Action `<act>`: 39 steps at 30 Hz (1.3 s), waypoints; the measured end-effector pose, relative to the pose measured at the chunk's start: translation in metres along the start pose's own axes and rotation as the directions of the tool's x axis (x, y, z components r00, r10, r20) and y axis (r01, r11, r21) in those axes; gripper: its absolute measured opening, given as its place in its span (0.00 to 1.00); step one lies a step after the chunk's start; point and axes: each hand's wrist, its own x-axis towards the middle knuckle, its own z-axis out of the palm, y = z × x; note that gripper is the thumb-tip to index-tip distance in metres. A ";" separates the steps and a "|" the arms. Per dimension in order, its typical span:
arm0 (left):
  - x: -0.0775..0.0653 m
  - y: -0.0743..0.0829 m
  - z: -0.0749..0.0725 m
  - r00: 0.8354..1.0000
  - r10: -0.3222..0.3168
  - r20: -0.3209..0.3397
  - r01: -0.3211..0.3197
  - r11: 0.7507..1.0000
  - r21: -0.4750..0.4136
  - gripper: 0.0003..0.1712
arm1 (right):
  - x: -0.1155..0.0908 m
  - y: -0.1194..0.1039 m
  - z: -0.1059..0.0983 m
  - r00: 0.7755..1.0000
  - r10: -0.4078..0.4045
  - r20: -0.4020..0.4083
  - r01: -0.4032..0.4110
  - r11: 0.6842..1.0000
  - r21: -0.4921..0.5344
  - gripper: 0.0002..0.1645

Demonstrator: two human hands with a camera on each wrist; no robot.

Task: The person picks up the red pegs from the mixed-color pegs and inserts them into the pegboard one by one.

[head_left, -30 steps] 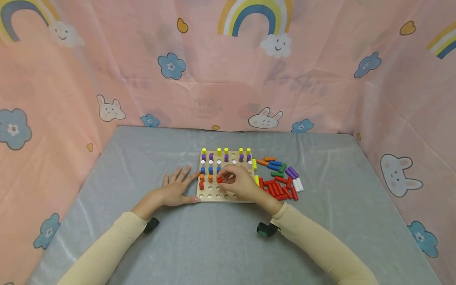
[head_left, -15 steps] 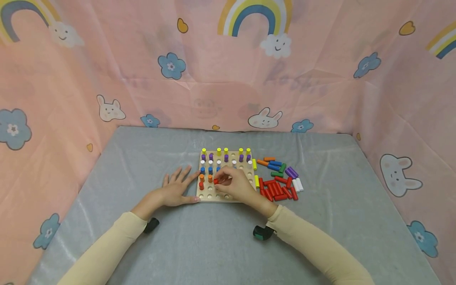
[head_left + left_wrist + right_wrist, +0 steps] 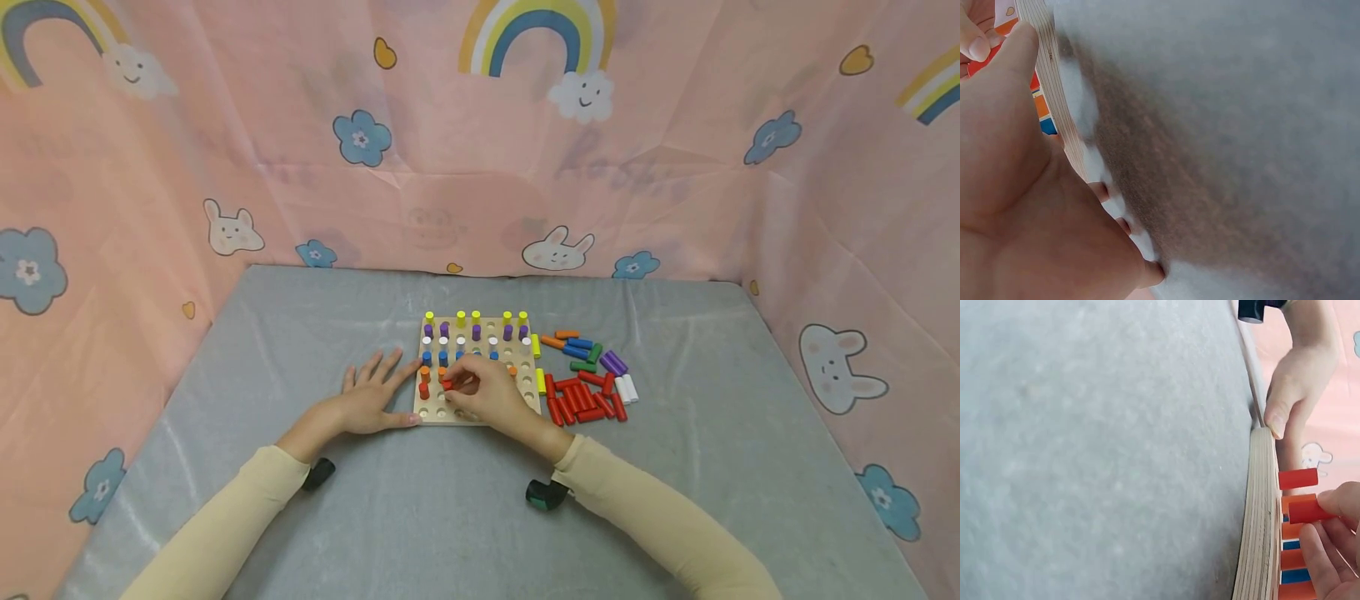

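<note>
A wooden pegboard [image 3: 480, 423] lies on the grey cloth, with rows of yellow, purple, white, blue and orange pegs standing in its holes. One red peg [image 3: 423, 391] stands at the left of the row nearest the orange ones. Between thumb and fingertips my right hand [image 3: 491, 393] pinches another red peg [image 3: 1308, 511], held just over the board beside the standing one. My left hand [image 3: 365, 403] lies with fingers spread against the board's left edge, its thumb at the near corner. The right hand covers part of the board's middle in the head view.
Right of the board lies a pile of loose red pegs [image 3: 581, 398]. Around it are two white pegs [image 3: 627, 389], two purple pegs [image 3: 614, 362], and some green, blue and orange ones. Yellow pegs [image 3: 541, 382] lie by the board's right edge. Pink patterned fabric [image 3: 480, 167] hangs behind.
My right hand has moved left and slightly toward me across the board, carrying the red peg toward the standing red one. The left hand has stayed in place.
</note>
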 end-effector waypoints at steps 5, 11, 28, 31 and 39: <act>-0.001 0.001 -0.001 1.000 -0.001 0.000 0.001 1.000 0.001 0.54 | 0.000 0.001 0.004 0.999 -0.012 -0.035 0.011 0.999 -0.034 0.10; -0.001 0.001 -0.001 1.000 0.003 -0.006 -0.003 1.000 -0.004 0.53 | -0.001 0.001 0.009 0.998 -0.023 -0.057 0.019 0.998 -0.067 0.10; 0.002 -0.003 0.004 1.000 0.018 -0.008 -0.018 1.000 -0.016 0.55 | -0.001 -0.001 0.016 0.995 -0.053 -0.089 0.039 0.987 -0.157 0.11; 0.003 -0.004 0.005 1.000 0.022 -0.012 -0.022 1.000 -0.020 0.55 | -0.001 -0.001 0.017 0.994 -0.050 -0.100 0.032 0.984 -0.174 0.11; 0.004 -0.005 0.005 1.000 0.020 -0.011 -0.020 1.000 -0.023 0.55 | -0.002 0.000 0.019 0.995 -0.042 -0.093 0.024 0.981 -0.193 0.11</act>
